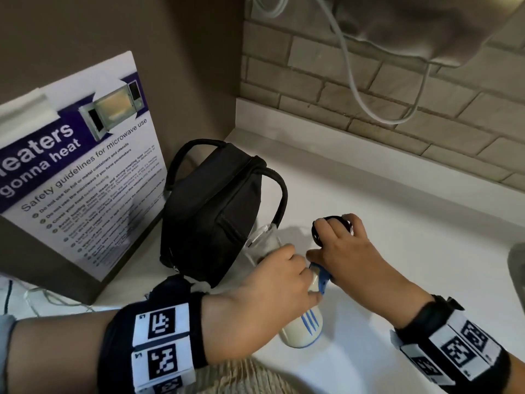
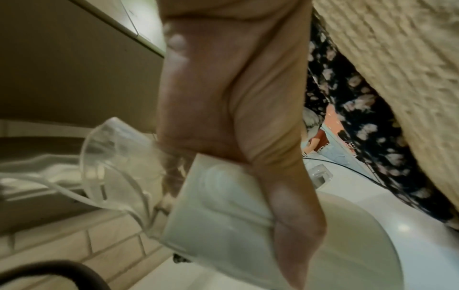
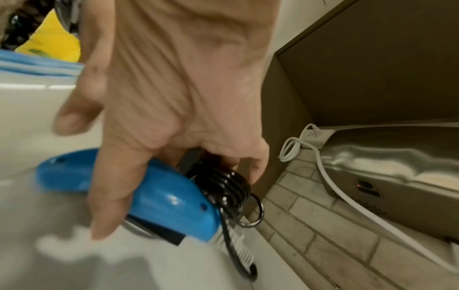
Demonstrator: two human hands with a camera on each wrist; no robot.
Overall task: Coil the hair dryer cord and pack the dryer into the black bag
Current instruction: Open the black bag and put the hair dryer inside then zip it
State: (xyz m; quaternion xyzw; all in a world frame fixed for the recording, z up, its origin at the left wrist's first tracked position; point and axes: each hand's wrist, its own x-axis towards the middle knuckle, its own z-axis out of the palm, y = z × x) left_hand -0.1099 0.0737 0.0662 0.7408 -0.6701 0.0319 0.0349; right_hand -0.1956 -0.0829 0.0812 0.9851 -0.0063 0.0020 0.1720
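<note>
Hair dryer, white and blue plastic point(image 1: 305, 328), lies low over the white table point(image 1: 397, 217), left hand point(image 1: 264, 297) gripping its body, right hand point(image 1: 345, 251) clasping the coiled black cord point(image 3: 223, 186) at the handle. Keep loops pinched while moving to the black fabric bag point(image 1: 216, 211); its opening is hidden.

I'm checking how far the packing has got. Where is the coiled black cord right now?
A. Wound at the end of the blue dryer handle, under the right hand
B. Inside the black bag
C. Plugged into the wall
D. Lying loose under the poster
A: the coiled black cord sits bunched at the end of the blue plastic dryer handle, held by the right hand, beside the black fabric bag.
</note>
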